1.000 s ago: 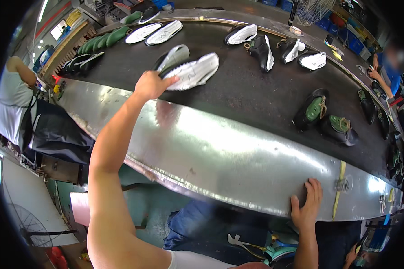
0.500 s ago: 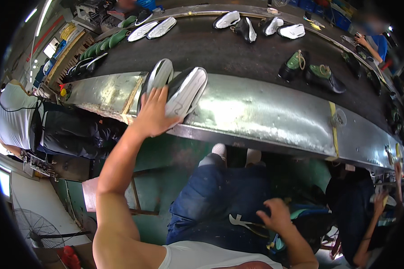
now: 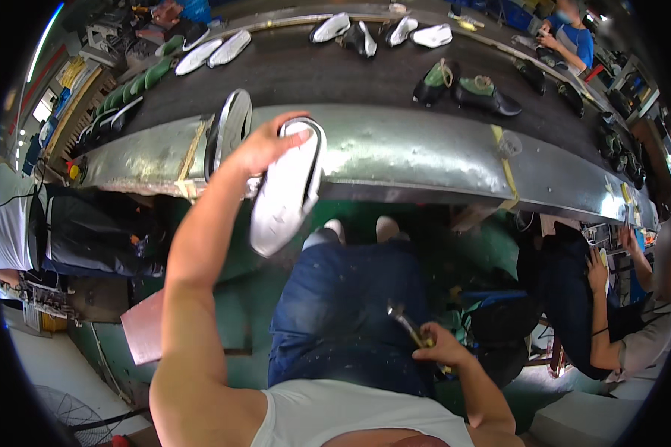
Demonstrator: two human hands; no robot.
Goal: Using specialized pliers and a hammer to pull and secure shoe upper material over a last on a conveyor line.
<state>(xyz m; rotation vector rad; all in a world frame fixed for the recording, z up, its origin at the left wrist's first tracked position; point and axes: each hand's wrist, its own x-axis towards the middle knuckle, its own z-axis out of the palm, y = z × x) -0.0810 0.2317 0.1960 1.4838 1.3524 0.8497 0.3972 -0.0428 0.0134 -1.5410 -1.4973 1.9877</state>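
Note:
My left hand (image 3: 276,141) is closed round the upper end of a black shoe (image 3: 285,195) with a white underside. That shoe hangs tilted over the front edge of the metal ledge, its white side facing me. Beside it on the ledge, a second black-and-white shoe (image 3: 233,130) stands on its side, partly behind my left wrist. Low over my lap, my right hand (image 3: 446,349) is closed round a pair of pincers (image 3: 406,324), the metal head pointing up and left. The fingers cover most of the handles.
A metal ledge (image 3: 402,149) runs along a dark conveyor belt (image 3: 298,78). Green-and-black shoes (image 3: 476,93) and white-bottomed shoes (image 3: 230,48) lie on it. Other people work at left, at right and across the belt. A pinkish board (image 3: 147,324) is near my left elbow.
My left hand has lifted one shoe off the ledge toward me; its partner stays there. My right hand, open before, has closed on the pincers from my lap. The view has shifted right.

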